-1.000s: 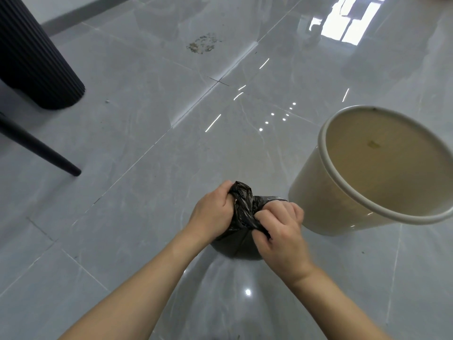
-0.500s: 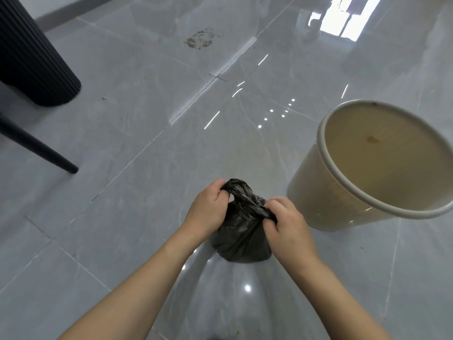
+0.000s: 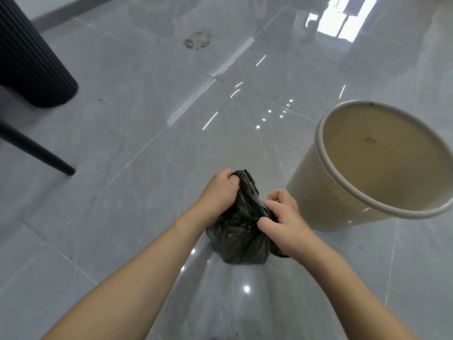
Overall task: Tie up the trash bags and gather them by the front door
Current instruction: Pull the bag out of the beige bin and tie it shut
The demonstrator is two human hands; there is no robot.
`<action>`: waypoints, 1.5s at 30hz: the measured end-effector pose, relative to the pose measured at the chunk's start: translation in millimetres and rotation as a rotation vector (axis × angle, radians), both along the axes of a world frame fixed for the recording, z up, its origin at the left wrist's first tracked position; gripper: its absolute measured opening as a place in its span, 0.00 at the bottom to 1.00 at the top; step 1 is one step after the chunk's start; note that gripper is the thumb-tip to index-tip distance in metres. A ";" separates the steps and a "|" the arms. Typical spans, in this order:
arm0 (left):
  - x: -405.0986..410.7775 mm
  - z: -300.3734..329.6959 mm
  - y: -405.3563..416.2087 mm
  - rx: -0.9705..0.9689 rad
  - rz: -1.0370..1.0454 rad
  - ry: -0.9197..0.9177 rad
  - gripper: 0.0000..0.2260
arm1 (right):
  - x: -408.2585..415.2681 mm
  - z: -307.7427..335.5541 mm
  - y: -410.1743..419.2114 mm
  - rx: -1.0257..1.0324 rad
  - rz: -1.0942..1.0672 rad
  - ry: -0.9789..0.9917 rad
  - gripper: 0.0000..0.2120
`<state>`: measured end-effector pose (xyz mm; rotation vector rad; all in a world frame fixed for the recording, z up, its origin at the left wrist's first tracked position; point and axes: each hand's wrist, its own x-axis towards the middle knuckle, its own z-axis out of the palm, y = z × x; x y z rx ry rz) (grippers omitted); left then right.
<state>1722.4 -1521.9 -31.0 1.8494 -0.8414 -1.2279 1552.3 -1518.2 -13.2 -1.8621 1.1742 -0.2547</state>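
Now both hands work at the neck of 1 small black trash bag (image 3: 239, 238) that sits on the grey tiled floor (image 3: 137, 133). The left hand (image 3: 219, 191) has its fingers curled round a twisted ear of plastic at the top of the bag and holds it up and away; the right hand (image 3: 282, 220) pinches the other strand low against the bag's shoulder, thumb and fingers curled into the film. Compared with half a second before, the 2 hands have drawn apart and the right one has dropped lower, so the strand between them looks stretched taut; a second before, the hands were bunched together over the mouth. By my reading, this marks the knot being pulled tight rather than begun, though whether it is fully closed is hidden by the fingers. Just beside the bag, to the right, stands a cream bin (image 3: 316, 192) with no liner in it and a small stain on its inner base. Farther left, a dark ribbed pedestal (image 3: 31, 69) and a slim black furniture leg (image 3: 36, 150) stand on the tiles, and a patch of crumbs (image 3: 198, 40) lies well beyond. No door is in view, so carrying the bag there is not yet done.
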 end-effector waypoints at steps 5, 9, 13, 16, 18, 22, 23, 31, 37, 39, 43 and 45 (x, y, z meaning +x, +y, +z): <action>-3.7 -0.7 -7.2 0.108 -0.167 -0.128 0.09 | -7.1 11.5 -2.3 -0.330 0.107 0.314 0.08; -5.4 3.2 -3.8 0.190 -0.167 0.066 0.08 | -14.3 6.0 2.9 -0.515 0.106 0.305 0.15; 7.7 20.5 10.4 0.165 -0.034 0.422 0.10 | -18.6 0.2 5.0 -0.599 0.121 0.238 0.11; 18.3 24.6 29.1 0.044 -0.111 0.333 0.23 | -14.2 1.7 1.1 -0.406 -0.021 0.167 0.06; 14.8 23.6 42.2 0.026 -0.229 0.247 0.24 | -11.9 0.3 -3.2 -0.251 -0.103 0.091 0.08; 1.6 7.7 48.0 -0.001 -0.318 0.039 0.15 | -8.3 0.7 -5.7 -0.079 -0.167 -0.003 0.06; 0.3 3.7 47.0 -0.012 -0.334 -0.035 0.13 | -8.3 1.6 -4.9 -0.041 -0.190 -0.028 0.05; -7.1 -2.0 47.4 -0.028 -0.412 -0.369 0.10 | -14.3 11.8 -8.7 0.185 -0.161 -0.150 0.16; -8.5 -10.9 48.9 -0.205 -0.438 -0.867 0.11 | -22.4 23.6 -24.9 0.588 -0.114 -0.032 0.10; -9.6 -13.2 51.3 -0.278 -0.415 -0.939 0.11 | -24.0 24.7 -27.2 0.784 -0.236 -0.155 0.09; -7.5 -14.4 51.3 -0.356 -0.386 -0.999 0.10 | -21.8 17.4 -26.6 1.141 -0.403 -0.512 0.08; -5.7 -14.8 51.8 -0.353 -0.400 -0.982 0.12 | -19.5 12.3 -24.2 1.171 -0.429 -0.580 0.06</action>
